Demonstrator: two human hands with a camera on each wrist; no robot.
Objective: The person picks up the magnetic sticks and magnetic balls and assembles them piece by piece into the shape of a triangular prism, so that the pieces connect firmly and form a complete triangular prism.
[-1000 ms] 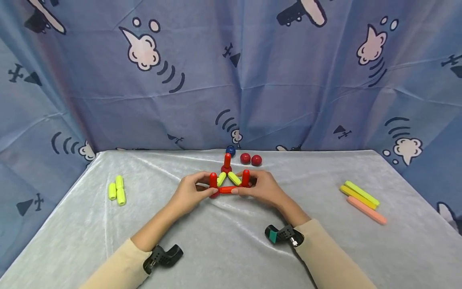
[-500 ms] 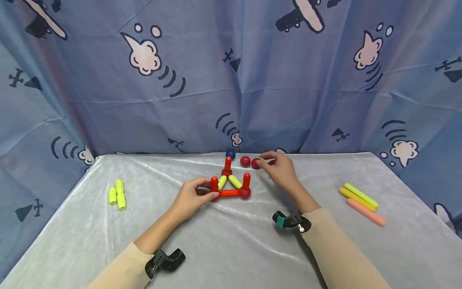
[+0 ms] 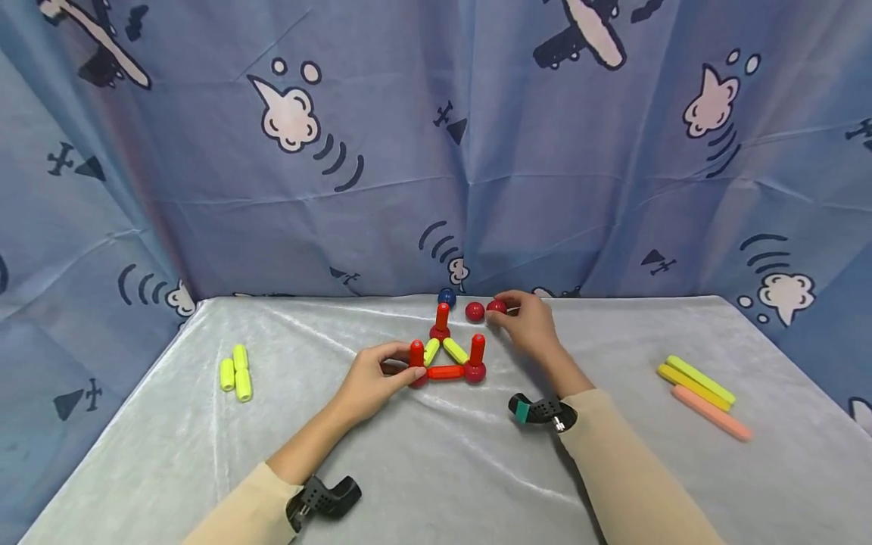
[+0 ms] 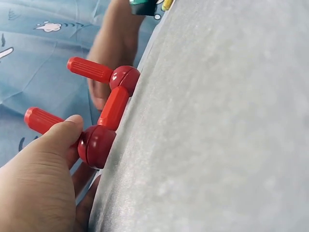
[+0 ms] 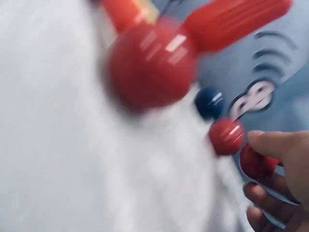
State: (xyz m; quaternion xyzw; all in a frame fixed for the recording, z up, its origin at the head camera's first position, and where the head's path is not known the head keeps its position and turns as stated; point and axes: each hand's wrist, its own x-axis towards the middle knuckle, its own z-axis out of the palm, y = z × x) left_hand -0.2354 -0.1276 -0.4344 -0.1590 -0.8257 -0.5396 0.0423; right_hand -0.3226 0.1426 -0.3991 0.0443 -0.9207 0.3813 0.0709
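Observation:
A triangular frame of balls and rods (image 3: 446, 372) stands mid-table. Red balls form its corners, one red and two yellow rods its sides, and a red rod rises from each ball. My left hand (image 3: 371, 382) pinches the near-left corner, its thumb against the red ball (image 4: 96, 146) at the base of the upright rod. Behind the frame to the right, my right hand (image 3: 531, 329) holds a loose red ball (image 5: 258, 162) between thumb and fingers; whether it is off the cloth I cannot tell. Another red ball (image 3: 474, 311) and a blue ball (image 3: 446, 297) lie just left of it.
Several short yellow rods (image 3: 243, 384) lie on the left of the grey cloth-covered table (image 3: 381, 469). Longer rods, two yellow and one salmon (image 3: 711, 412), lie at the right. A patterned blue curtain (image 3: 409, 151) hangs along the table's back edge.
My right hand has let go of the frame's near-right corner and moved back to the rightmost loose red ball, which it now holds. The left hand keeps its grip on the frame.

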